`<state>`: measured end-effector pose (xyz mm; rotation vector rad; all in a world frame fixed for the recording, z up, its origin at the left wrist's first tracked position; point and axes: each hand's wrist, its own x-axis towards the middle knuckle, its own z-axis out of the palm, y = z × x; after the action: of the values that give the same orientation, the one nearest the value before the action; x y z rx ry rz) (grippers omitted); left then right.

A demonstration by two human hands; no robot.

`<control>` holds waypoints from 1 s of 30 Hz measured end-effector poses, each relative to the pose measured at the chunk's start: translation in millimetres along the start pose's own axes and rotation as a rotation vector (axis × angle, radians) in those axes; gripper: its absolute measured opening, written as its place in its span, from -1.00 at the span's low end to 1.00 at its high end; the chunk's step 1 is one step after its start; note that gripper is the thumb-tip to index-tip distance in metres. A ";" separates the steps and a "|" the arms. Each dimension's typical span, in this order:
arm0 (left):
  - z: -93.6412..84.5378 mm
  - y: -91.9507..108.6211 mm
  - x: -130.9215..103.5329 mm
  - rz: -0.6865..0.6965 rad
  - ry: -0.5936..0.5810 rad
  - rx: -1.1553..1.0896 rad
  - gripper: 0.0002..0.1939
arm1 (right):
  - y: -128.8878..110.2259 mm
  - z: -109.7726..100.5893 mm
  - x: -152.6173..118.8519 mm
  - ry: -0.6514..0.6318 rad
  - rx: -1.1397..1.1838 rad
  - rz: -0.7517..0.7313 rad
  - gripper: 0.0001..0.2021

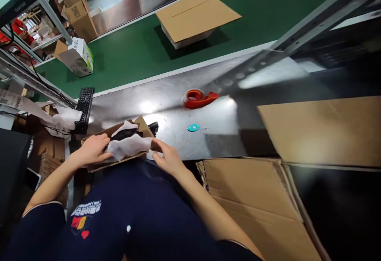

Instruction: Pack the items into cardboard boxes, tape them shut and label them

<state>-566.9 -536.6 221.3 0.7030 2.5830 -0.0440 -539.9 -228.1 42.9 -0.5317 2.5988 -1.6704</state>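
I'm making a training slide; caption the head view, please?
Left hand and right hand at an open cardboard box containing white wrapping.

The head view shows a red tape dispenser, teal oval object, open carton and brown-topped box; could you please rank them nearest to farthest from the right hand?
1. Open carton: left side, touching.
2. Teal oval object: ahead, right.
3. Red tape dispenser: farther ahead, right.
4. Brown-topped box: on the green belt.

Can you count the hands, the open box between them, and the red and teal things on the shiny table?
Hands: 2 (left hand, right hand)
Open cardboard box: 1
Red tape dispenser: 1
Teal disc: 1
Total: 5
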 end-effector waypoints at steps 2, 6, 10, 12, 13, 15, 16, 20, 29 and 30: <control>3.9 4.0 13.5 -0.023 -0.060 0.051 -0.73 | -2.1 0.5 0.0 0.020 0.021 0.032 -0.41; 9.3 8.2 20.8 -0.012 -0.142 0.124 -0.71 | -4.9 3.7 -0.8 0.080 0.051 0.079 -0.52; 11.4 11.5 20.1 0.056 -0.179 0.042 -0.63 | -4.8 7.3 0.8 0.122 0.048 0.069 -0.59; 13.1 11.8 25.8 0.055 -0.231 0.054 -0.62 | -4.8 8.0 2.4 0.134 0.027 0.055 -0.58; 13.8 11.3 29.8 0.048 -0.267 0.077 -0.61 | -5.3 8.2 3.1 0.134 0.013 0.056 -0.57; 13.6 8.9 38.3 0.033 -0.339 0.115 -0.59 | -7.1 8.4 3.8 0.120 -0.014 0.083 -0.54; 12.5 7.1 42.3 0.034 -0.377 0.106 -0.58 | -8.5 8.5 3.8 0.110 -0.027 0.108 -0.50; 4.3 0.5 53.3 0.040 -0.543 -0.040 -0.48 | -14.2 10.9 1.9 0.077 -0.057 0.218 -0.41; 10.2 3.4 48.6 0.063 -0.553 0.130 -0.55 | -18.5 16.4 -4.6 0.067 -0.011 0.275 -0.49; 14.5 1.4 53.6 0.075 -0.583 0.132 -0.56 | -20.1 19.0 -5.0 0.063 -0.015 0.272 -0.49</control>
<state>-601.0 -512.1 184.9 0.7070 2.0070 -0.3459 -526.1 -251.0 51.7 -0.1191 2.5848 -1.6047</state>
